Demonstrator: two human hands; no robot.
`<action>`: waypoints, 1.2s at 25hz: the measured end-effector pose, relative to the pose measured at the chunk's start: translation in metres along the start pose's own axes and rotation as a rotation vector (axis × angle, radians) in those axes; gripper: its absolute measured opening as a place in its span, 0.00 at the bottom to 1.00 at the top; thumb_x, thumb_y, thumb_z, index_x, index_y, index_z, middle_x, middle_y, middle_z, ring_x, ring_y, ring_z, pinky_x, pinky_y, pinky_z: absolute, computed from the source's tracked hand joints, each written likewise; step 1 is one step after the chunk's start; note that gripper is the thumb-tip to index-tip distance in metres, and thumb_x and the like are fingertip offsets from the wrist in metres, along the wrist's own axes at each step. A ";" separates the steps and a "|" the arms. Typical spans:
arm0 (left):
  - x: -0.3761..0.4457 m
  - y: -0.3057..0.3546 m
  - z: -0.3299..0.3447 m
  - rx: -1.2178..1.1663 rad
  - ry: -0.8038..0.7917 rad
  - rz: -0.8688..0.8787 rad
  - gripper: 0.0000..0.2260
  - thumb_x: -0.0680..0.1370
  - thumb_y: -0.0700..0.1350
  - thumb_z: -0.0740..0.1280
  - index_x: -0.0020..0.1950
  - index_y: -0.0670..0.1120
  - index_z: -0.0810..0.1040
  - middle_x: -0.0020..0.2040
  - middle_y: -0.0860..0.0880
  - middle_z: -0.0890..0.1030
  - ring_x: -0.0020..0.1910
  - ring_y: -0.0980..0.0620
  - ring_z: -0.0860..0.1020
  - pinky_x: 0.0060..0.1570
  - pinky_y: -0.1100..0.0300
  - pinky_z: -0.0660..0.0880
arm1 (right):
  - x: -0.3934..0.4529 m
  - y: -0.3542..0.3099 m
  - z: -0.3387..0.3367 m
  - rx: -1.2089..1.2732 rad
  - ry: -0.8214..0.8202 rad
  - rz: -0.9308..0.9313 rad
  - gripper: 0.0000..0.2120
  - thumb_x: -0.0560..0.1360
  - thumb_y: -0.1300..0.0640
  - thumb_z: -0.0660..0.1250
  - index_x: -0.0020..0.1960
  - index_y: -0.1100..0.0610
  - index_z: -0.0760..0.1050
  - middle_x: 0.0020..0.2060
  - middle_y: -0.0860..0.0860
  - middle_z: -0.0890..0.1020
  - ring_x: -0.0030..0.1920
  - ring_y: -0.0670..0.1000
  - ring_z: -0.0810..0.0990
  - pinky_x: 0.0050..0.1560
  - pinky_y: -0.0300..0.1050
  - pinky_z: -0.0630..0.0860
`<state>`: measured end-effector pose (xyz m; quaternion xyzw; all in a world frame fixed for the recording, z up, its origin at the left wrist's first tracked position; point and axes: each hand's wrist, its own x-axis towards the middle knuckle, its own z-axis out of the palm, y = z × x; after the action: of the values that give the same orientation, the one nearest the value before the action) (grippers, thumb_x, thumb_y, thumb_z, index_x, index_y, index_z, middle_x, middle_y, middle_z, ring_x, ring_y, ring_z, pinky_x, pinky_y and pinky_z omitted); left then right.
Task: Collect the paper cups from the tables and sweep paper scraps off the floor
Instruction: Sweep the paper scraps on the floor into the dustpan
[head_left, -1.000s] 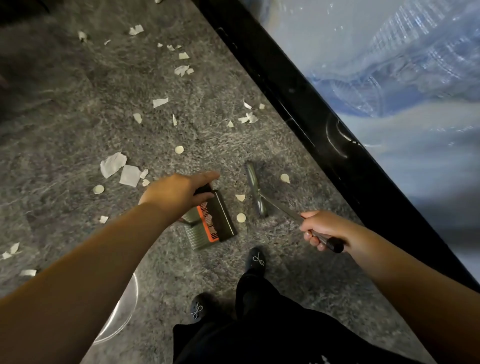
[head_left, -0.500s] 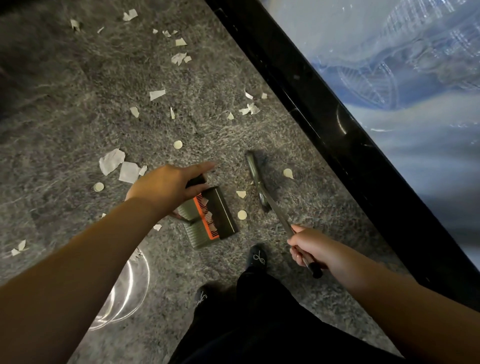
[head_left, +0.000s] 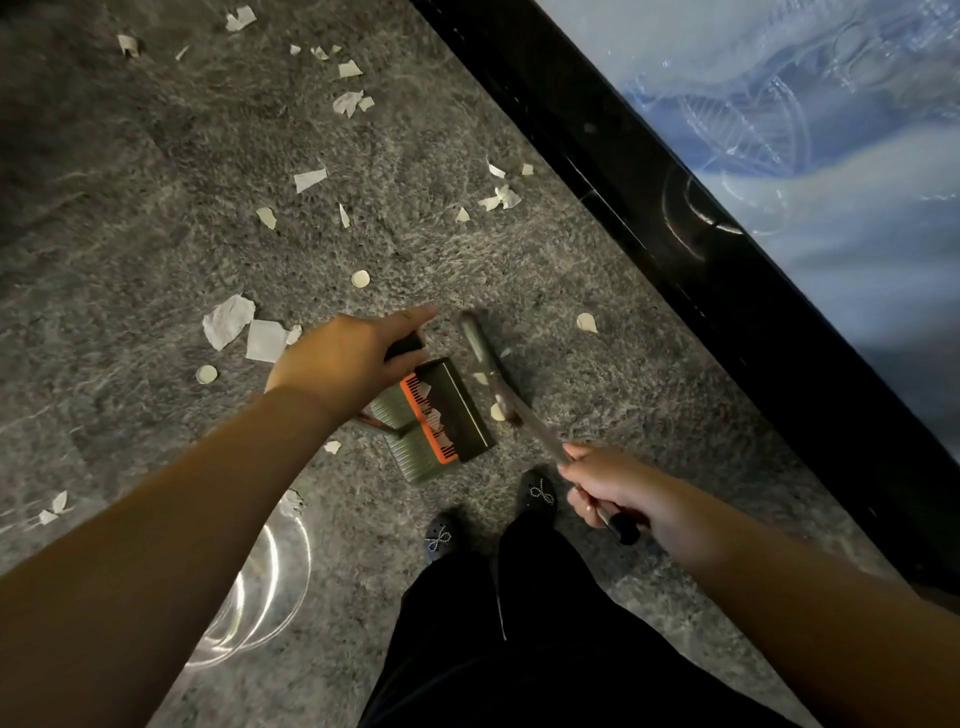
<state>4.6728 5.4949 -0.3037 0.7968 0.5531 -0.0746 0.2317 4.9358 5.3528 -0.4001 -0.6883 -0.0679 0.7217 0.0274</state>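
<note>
The grey mottled stone floor (head_left: 156, 218) takes up most of the view, bounded on the right by a glossy black ledge (head_left: 675, 218) under a pale blue patterned panel (head_left: 810, 156). White torn paper scraps (head_left: 228, 319) and small round paper discs (head_left: 360, 278) lie spread over the floor, thickest ahead and to the left; no paper cups are in view here, nor any worktop.

A clear plastic bag (head_left: 260, 571) sits on the floor under the left forearm. If the arm or a foot catches it, it could shift or spill whatever it holds; its contents cannot be made out.

The dark green long-handled dustpan with an orange comb strip (head_left: 447, 415) rests on the floor just ahead of the black shoes (head_left: 540, 493), a few scraps already inside. The left hand (head_left: 343, 364) has its fingers wrapped around the black grip of the pan's handle. The pan looks slightly tilted, so its lip may not be flat on the floor, and thin paper could then slide under it rather than in.

The grey slim broom (head_left: 480, 348), blurred with motion, lies just beside the pan's mouth, with a disc (head_left: 497, 411) close against the stick. The right hand (head_left: 618, 493) has its fingers clamped around the metal stick near its black end. Too hard a stroke could flick light scraps past or over the pan, or toward the ledge. The disc (head_left: 586, 322) on the far side of the broom and the scrap (head_left: 332, 446) behind the pan could easily be missed.
</note>
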 end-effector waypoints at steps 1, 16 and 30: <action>-0.003 -0.002 0.002 0.000 -0.006 -0.003 0.22 0.77 0.63 0.61 0.71 0.72 0.61 0.48 0.46 0.81 0.47 0.42 0.80 0.33 0.57 0.72 | -0.005 0.000 0.010 0.028 -0.057 0.002 0.24 0.83 0.59 0.51 0.76 0.42 0.52 0.19 0.48 0.65 0.18 0.44 0.64 0.18 0.33 0.63; -0.034 -0.037 0.006 -0.099 -0.013 0.050 0.23 0.79 0.59 0.62 0.72 0.70 0.60 0.51 0.44 0.81 0.49 0.42 0.80 0.44 0.49 0.79 | -0.056 0.024 0.031 0.050 0.007 -0.121 0.20 0.83 0.58 0.51 0.74 0.48 0.57 0.20 0.47 0.64 0.18 0.42 0.62 0.19 0.32 0.61; -0.027 -0.037 0.011 -0.083 0.025 0.067 0.23 0.78 0.61 0.62 0.71 0.72 0.60 0.47 0.44 0.81 0.45 0.41 0.80 0.40 0.49 0.79 | -0.011 -0.041 0.051 -0.030 -0.079 -0.058 0.27 0.82 0.63 0.52 0.77 0.45 0.51 0.20 0.47 0.65 0.18 0.43 0.64 0.18 0.33 0.62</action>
<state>4.6303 5.4776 -0.3143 0.8053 0.5318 -0.0339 0.2601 4.8832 5.3890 -0.3812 -0.6573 -0.0993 0.7463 0.0352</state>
